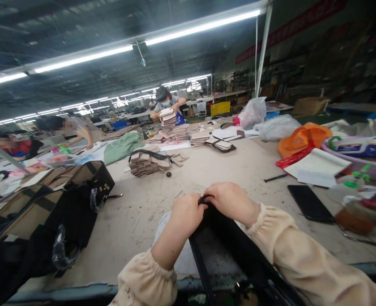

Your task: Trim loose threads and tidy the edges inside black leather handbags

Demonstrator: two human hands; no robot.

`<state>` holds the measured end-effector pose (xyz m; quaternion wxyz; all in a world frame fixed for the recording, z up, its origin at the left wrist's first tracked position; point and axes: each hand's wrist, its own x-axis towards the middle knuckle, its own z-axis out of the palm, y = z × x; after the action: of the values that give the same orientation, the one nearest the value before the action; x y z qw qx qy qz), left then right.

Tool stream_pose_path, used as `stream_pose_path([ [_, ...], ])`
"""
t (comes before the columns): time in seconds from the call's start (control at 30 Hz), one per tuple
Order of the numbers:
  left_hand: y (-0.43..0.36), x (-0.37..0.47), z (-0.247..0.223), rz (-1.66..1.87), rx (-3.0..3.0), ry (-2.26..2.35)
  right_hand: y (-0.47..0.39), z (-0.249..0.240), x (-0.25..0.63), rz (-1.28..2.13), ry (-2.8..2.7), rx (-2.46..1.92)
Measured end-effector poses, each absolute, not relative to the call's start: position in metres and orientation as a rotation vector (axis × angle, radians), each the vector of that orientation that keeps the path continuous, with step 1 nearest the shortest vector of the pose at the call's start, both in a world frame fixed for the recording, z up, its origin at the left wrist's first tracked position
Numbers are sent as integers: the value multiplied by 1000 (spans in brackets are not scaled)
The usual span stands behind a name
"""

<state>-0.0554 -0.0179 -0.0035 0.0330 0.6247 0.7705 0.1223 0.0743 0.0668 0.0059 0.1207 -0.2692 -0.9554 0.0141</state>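
Overhead tube lights [203, 27] run across a large workshop, above a broad bench [133, 216] with a marked, pale covering.

Head view. Both hands are closed in narrow grips, fingers curled. Left hand [188, 211] and right hand [228, 197] meet side by side at the far end of one black workpiece [239, 246], pinching its edge. From this grip the workpiece extends toward the near edge of the bench, slightly to the right, and passes between the two forearms. Part of a white item [162, 225] shows on the bench beside the left wrist.

Count of items, right side: one black phone [309, 203], lying flat; one dark, narrow tool [275, 178]; one open notebook [318, 165]; one purple basin [374, 170], loaded; one orange item [299, 140] against the basin; two bottles, one with a green top [350, 185] and one containing amber liquid [358, 217].

Left side: black bags [79, 216] stand in a group; overlap prevents an exact count. One green cloth [123, 145] lies farther off.

Far center: one bundle of brown pieces [149, 163], with one small dark round object [168, 174] near it. Three co-workers are visible: one at far center [169, 104], lifting a stack [168, 117], and two at far left.
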Motion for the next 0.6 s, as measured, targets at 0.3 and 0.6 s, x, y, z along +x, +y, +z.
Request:
stream_pose_path([
  [0.3,-57,-61,4,690,1579,2330,64,6,70,69,-2745,-817],
  [0.6,-57,-76,8,607,1642,2347,60,4,74,88,-2673,-907],
])
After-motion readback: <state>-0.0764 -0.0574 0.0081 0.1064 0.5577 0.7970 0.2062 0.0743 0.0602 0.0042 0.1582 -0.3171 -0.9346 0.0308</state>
